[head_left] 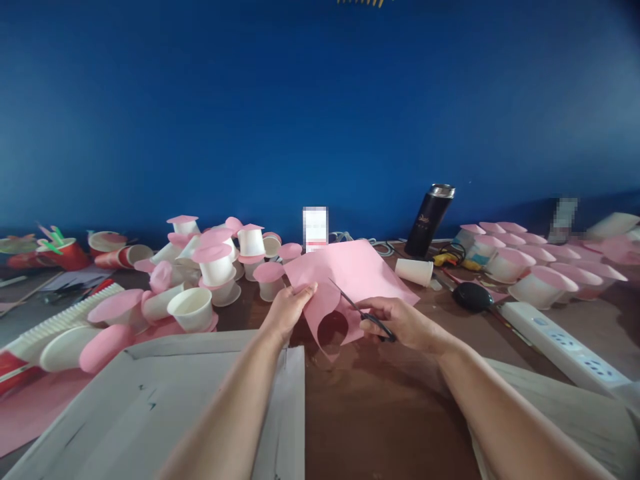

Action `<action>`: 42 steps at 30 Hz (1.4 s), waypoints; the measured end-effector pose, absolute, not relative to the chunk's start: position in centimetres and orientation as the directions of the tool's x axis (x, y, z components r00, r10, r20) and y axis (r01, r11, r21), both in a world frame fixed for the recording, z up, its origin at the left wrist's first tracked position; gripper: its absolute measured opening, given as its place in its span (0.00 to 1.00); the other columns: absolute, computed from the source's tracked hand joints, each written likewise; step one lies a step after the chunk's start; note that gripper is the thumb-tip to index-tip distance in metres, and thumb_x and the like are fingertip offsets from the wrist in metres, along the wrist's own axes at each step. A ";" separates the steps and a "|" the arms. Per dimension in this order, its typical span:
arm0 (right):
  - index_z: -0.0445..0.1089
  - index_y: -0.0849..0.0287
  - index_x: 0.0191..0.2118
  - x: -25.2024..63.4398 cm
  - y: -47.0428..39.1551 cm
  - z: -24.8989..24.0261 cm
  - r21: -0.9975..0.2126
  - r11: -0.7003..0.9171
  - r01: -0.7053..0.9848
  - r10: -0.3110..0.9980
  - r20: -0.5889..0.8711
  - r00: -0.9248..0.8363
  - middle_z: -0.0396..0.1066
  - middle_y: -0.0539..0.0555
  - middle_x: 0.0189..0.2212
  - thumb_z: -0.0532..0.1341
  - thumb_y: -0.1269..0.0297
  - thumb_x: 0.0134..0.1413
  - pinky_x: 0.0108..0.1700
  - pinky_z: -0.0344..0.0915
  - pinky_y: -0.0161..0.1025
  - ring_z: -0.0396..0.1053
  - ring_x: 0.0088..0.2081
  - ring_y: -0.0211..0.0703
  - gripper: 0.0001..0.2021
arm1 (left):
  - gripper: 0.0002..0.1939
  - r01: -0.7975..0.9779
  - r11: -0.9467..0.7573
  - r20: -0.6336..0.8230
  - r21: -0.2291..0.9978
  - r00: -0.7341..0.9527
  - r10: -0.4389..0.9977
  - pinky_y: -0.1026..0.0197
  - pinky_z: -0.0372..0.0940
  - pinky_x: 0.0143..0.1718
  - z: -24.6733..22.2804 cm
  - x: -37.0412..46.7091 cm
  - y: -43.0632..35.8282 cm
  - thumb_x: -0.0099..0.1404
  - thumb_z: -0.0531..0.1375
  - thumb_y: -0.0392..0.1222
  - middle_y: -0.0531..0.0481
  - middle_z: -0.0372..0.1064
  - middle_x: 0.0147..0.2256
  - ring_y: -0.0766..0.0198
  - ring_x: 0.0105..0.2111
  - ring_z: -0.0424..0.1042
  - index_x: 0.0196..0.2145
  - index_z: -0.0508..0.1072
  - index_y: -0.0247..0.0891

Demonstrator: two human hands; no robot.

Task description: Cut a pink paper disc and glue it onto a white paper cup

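A large pink paper sheet (357, 267) lies over the brown table (370, 413), with a round hole in its lower part through which dark brown shows. My left hand (291, 308) pinches the sheet's left edge, thumb on top. In my right hand (400, 323) are black-handled scissors (373, 321), their blades pointing up and left over the paper beside the hole. Whether the blades touch the paper is hard to tell. A white paper cup (414, 272) lies on its side just right of the sheet.
Many white cups with pink paper discs (216, 267) crowd the left; more (543, 283) stand at the right. A black bottle (430, 220) stands at the back. A white power strip (565, 343) lies right. A shallow grey-white box (165, 407) fills the left front.
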State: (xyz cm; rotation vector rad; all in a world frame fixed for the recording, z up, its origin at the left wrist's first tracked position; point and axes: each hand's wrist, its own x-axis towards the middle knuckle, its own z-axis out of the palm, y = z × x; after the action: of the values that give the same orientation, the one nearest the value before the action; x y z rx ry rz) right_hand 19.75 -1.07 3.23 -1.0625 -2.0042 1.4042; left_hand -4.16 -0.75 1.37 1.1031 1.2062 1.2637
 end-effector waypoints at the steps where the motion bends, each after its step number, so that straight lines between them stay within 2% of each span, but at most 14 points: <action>1: 0.68 0.64 0.49 19.7 -1.1 3.2 -0.933 0.167 0.320 0.804 -0.059 -0.592 0.68 0.51 0.24 0.62 0.46 0.52 0.25 0.61 0.33 0.66 0.24 0.36 0.27 | 0.23 -0.083 0.024 -0.028 0.996 -0.040 0.999 0.58 0.65 0.37 1.3 -4.3 -0.7 0.53 0.65 0.56 0.43 0.77 0.34 0.53 0.36 0.73 0.37 0.79 0.33; 10: 0.69 0.64 0.41 19.7 -0.7 2.8 -0.968 0.119 0.223 0.773 -0.051 -0.633 0.66 0.51 0.29 0.62 0.50 0.54 0.28 0.62 0.33 0.66 0.27 0.35 0.20 | 0.23 0.026 0.052 -0.055 0.998 0.113 0.992 0.56 0.65 0.39 1.9 -4.6 -0.8 0.53 0.64 0.57 0.43 0.76 0.36 0.53 0.37 0.73 0.36 0.78 0.33; 14: 0.69 0.64 0.38 19.5 -0.7 2.9 -0.977 0.121 0.177 0.763 -0.022 -0.646 0.66 0.51 0.27 0.61 0.49 0.54 0.29 0.62 0.33 0.65 0.27 0.35 0.19 | 0.25 0.022 0.071 -0.073 0.997 0.125 0.989 0.55 0.65 0.39 2.4 -4.6 -1.0 0.54 0.64 0.57 0.43 0.76 0.34 0.52 0.38 0.73 0.40 0.77 0.33; 17: 0.69 0.64 0.36 19.2 -0.8 2.9 -0.978 0.123 0.166 0.775 -0.010 -0.632 0.66 0.51 0.25 0.62 0.49 0.53 0.28 0.61 0.34 0.64 0.26 0.35 0.19 | 0.24 0.029 0.076 -0.079 0.997 0.119 0.990 0.56 0.65 0.38 2.3 -4.6 -1.0 0.53 0.64 0.58 0.43 0.76 0.35 0.53 0.37 0.73 0.38 0.77 0.33; 22: 0.71 0.64 0.37 19.1 -1.0 2.9 -0.978 0.096 0.186 0.824 -0.027 -0.566 0.63 0.49 0.24 0.64 0.48 0.49 0.27 0.60 0.33 0.62 0.26 0.34 0.21 | 0.24 0.049 0.107 -0.112 0.993 0.091 0.990 0.58 0.64 0.32 2.0 -4.5 -0.9 0.50 0.66 0.59 0.43 0.75 0.31 0.54 0.33 0.73 0.32 0.77 0.32; 26: 0.73 0.64 0.41 19.0 -1.0 2.8 -0.976 0.064 0.208 0.838 -0.061 -0.542 0.62 0.49 0.24 0.65 0.47 0.47 0.28 0.61 0.34 0.60 0.26 0.34 0.23 | 0.25 0.054 0.101 -0.105 0.993 0.083 0.991 0.59 0.63 0.31 2.2 -4.4 -0.9 0.51 0.66 0.58 0.45 0.74 0.29 0.56 0.31 0.72 0.35 0.77 0.32; 32: 0.74 0.65 0.35 18.8 -1.2 3.0 -0.973 0.070 0.218 0.852 -0.055 -0.521 0.59 0.48 0.23 0.65 0.46 0.46 0.27 0.60 0.33 0.59 0.25 0.33 0.22 | 0.23 0.040 0.088 -0.091 0.995 0.068 0.994 0.59 0.64 0.31 2.4 -4.4 -1.0 0.49 0.67 0.57 0.45 0.74 0.27 0.55 0.31 0.72 0.33 0.77 0.32; 39: 0.75 0.65 0.43 19.0 -1.0 2.7 -0.968 0.085 0.236 0.854 -0.052 -0.518 0.61 0.49 0.24 0.64 0.46 0.48 0.27 0.60 0.34 0.59 0.25 0.33 0.25 | 0.22 0.021 0.089 -0.090 0.996 0.063 0.994 0.57 0.65 0.34 2.3 -4.5 -0.9 0.49 0.67 0.56 0.46 0.75 0.27 0.54 0.33 0.73 0.33 0.77 0.33; 42: 0.75 0.65 0.43 19.1 -0.9 2.6 -0.965 0.103 0.241 0.849 -0.041 -0.526 0.61 0.49 0.24 0.64 0.46 0.49 0.27 0.60 0.34 0.60 0.25 0.34 0.25 | 0.22 0.035 0.088 -0.090 0.995 0.069 0.993 0.57 0.65 0.35 2.2 -4.5 -0.9 0.50 0.66 0.57 0.45 0.76 0.29 0.53 0.35 0.73 0.34 0.77 0.34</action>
State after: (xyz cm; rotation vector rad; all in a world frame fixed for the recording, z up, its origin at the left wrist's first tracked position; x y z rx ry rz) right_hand 19.06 -0.91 2.61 -1.0634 -1.8404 1.4452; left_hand -4.55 -0.87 2.25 1.1987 1.2211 1.0763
